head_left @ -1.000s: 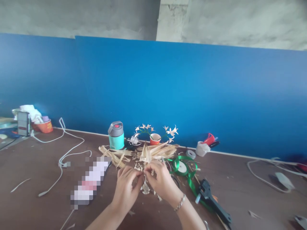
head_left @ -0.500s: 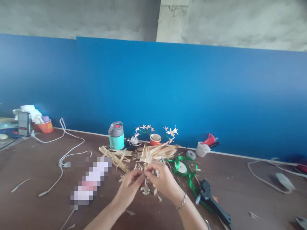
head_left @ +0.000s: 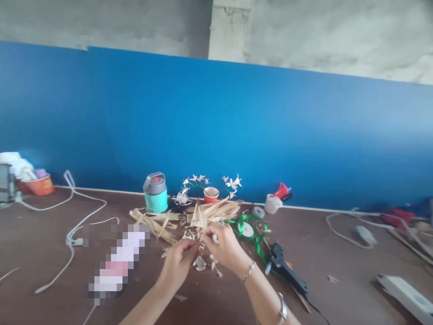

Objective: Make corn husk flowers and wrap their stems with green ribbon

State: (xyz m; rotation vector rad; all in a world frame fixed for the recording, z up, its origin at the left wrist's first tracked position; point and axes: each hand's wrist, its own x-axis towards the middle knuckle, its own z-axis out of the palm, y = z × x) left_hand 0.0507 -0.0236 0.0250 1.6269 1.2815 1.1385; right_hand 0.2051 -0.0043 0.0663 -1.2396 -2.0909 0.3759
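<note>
And the left hand [head_left: 179, 262] and right hand [head_left: 223, 246] curl into near-closed pinches, contents impossible to tell, just beside pale scraps [head_left: 200, 263] on the tabletop [head_left: 216, 309], presumably lying close for easy reach.

open worktop [head_left: 219, 307] lies between the forearms, up to the pale petal pieces [head_left: 200, 263] littering it near the left hand [head_left: 177, 261] and right hand [head_left: 223, 246]. straight ahead, dried husks [head_left: 223, 211] block a low path, the turquoise jar [head_left: 156, 199] and orange paper cup [head_left: 211, 195] stand behind, and the blue partition [head_left: 216, 122] closes the back. the green ribbon [head_left: 260, 250] and black glue gun [head_left: 290, 272] hem in the right side; past the gun is wide room. a gap separates the left forearm from the pixelated object [head_left: 120, 259]; farther left, white cable [head_left: 69, 237] loops across.
</note>
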